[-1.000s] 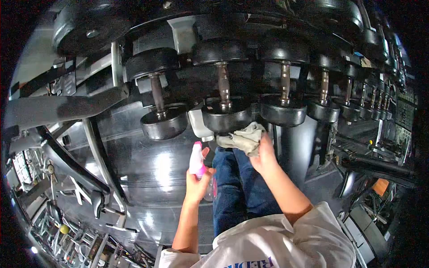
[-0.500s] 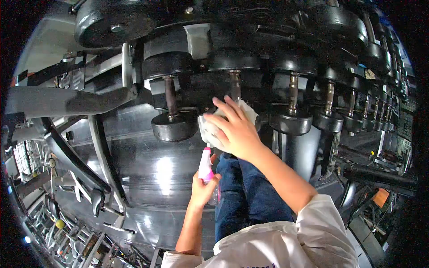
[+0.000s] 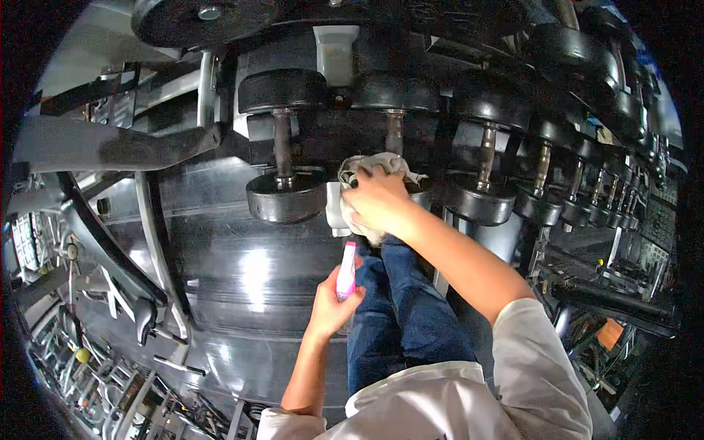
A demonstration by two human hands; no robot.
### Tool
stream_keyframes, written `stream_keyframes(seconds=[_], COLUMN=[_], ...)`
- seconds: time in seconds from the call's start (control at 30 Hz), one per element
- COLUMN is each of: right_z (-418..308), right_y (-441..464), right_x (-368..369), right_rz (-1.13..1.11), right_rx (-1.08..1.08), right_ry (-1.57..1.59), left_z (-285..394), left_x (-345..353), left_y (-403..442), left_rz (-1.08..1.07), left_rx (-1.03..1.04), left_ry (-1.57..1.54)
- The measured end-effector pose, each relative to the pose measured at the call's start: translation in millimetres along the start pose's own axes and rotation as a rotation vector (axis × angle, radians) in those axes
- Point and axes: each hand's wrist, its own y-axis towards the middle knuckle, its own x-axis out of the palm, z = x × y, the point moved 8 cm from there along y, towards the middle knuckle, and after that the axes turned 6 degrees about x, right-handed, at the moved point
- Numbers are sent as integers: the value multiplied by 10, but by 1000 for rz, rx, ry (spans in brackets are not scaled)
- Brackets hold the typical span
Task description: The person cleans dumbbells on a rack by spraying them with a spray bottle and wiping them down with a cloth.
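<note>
L hand (image 3: 334,304) clamped on spray btl (image 3: 347,273), body part-hidden; R hand (image 3: 381,203) atop cloth (image 3: 353,167) over dumbbell (image 3: 394,133), grip unclear

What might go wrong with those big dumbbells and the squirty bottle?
Two things, perhaps. The right hand holds a cloth over the near end of a dumbbell; if that dumbbell shifted, it might pinch the hand or fall towards the person's legs, which are close by. And the left hand grips the spray bottle near its top, so an accidental squeeze might let some spray out.
</note>
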Motion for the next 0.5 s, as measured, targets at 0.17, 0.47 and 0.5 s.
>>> stream_keyframes(seconds=[0.17,0.47,0.5], right_z=[-136,209,235], right_y=[505,525,467], right_x=[141,-562,-770], right_rz=[-219,140,226], right_rx=[117,-88,-67], right_ry=[-196,336,254], left_z=[110,0,6], left_x=[43,47,38], left_y=[13,-33,-34], left_rz=[4,38,51], left_rx=[17,-10,15], left_ry=[3,-40,-36])
